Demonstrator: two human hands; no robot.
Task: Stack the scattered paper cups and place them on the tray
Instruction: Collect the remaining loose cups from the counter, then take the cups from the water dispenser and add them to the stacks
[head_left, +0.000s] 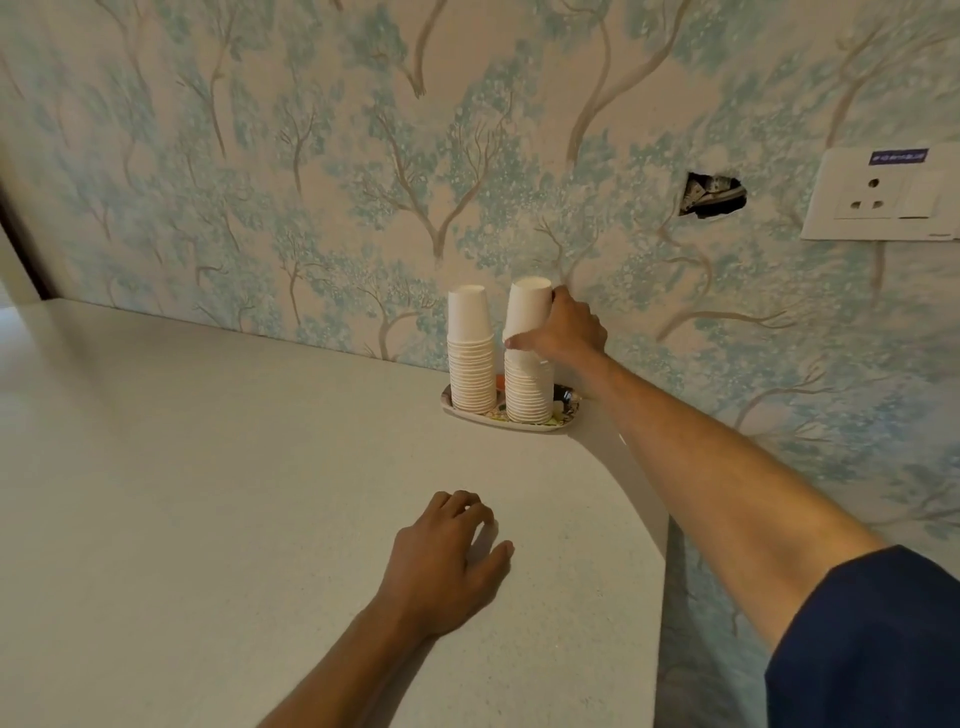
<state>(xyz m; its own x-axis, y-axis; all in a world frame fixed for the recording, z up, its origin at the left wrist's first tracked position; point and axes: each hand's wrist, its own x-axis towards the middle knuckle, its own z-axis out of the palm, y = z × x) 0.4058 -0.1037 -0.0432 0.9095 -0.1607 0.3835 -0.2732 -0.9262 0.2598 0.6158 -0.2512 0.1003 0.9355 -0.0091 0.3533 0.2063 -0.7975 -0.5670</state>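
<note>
The right hand (563, 332) reaches out to the far edge of the counter (208, 467), where 2 stacks of upside-down white paper cups stand side by side on a small patterned tray (563, 413). Its fingers (558, 296) curl round the back of the upper cups of the right stack (529, 353), with the thumb pressed across the front, so the hand grips that stack about halfway up. The left stack (470, 353) stands just beside the thumb, on its left, untouched and apart from the gripped stack by a narrow gap. The tray lies directly below the gripping fingers, close against the tree-patterned wallpaper (311, 156).

The left hand (447, 561) rests palm-down on the counter, well nearer the person than the tray, its fingers (470, 506) loosely bent and a little spread, holding nothing.

Up and to the right of the right hand's fingers, a ragged hole (712, 195) breaks the wall, and further right is a white socket plate (883, 195). A dark blue sleeve (872, 639) covers the right upper arm.
</note>
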